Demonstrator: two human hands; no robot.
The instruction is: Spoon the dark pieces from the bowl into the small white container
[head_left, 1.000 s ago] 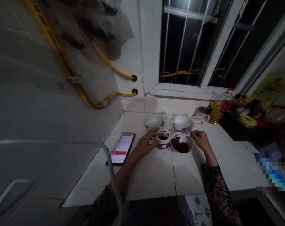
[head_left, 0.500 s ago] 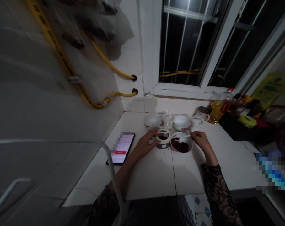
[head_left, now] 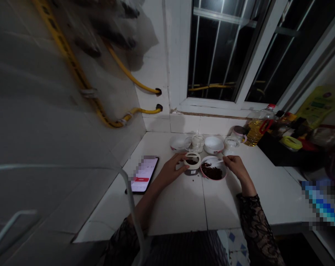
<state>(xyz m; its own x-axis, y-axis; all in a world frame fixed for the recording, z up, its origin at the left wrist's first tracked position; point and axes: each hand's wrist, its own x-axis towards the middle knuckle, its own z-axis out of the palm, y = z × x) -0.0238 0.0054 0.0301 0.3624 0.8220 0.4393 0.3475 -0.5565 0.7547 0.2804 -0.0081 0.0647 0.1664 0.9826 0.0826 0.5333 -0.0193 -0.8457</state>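
My left hand (head_left: 173, 167) grips a small clear jar (head_left: 192, 171) with a white rim, thumb and fingers around its left side. Dark bits lie inside the jar, and a few specks are on the tile below it. To its right stands a white bowl (head_left: 224, 174) with a pink rim, holding dark reddish-brown pieces (head_left: 213, 173). My right hand (head_left: 235, 164) pinches the handle of a white spoon (head_left: 217, 161) at the bowl's right edge. The spoon's head is down in the bowl among the pieces.
Behind stand a glass bowl (head_left: 179, 143), a lidded jar (head_left: 197, 142), a white bowl (head_left: 214, 145) and another jar (head_left: 231, 145). A phone (head_left: 144, 178) lies at left. An oil bottle (head_left: 255, 129) and a black box (head_left: 275, 149) stand at right. A pale metal rail (head_left: 133, 207) crosses the left foreground.
The spoon's head has shifted slightly within the bowl, and my right hand has moved a touch with it. My left hand stays on the jar.
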